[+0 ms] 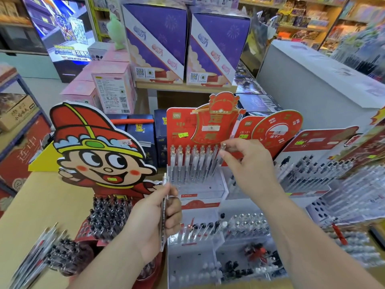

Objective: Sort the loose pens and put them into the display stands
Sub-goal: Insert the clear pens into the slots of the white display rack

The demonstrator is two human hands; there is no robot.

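Head view: red-backed display stand (193,180) dead centre, clear plastic slots, slim translucent pens upright; right hand (248,163) pinches the top of a pen (221,152) at the row's right end, axis near vertical; left hand (154,220), nearer us, grips another clear pen (164,205), waiting.

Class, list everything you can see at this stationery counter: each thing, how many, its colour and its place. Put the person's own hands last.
Clear pen stand: one, red header card, centre, two rows of clear pens.
Cartoon cutout: one, red hat, left of that stand.
Black-capped pens: many, below the cutout.
Loose pens: a pile, bottom left.
Purple boxes: two, back shelf.
Pink boxes: several, back left.
Round red card: one, right of centre.
Right-side stands: several, dark and clear pens.
Left hand: holds one clear pen.
Right hand: pinches a pen top at the stand.
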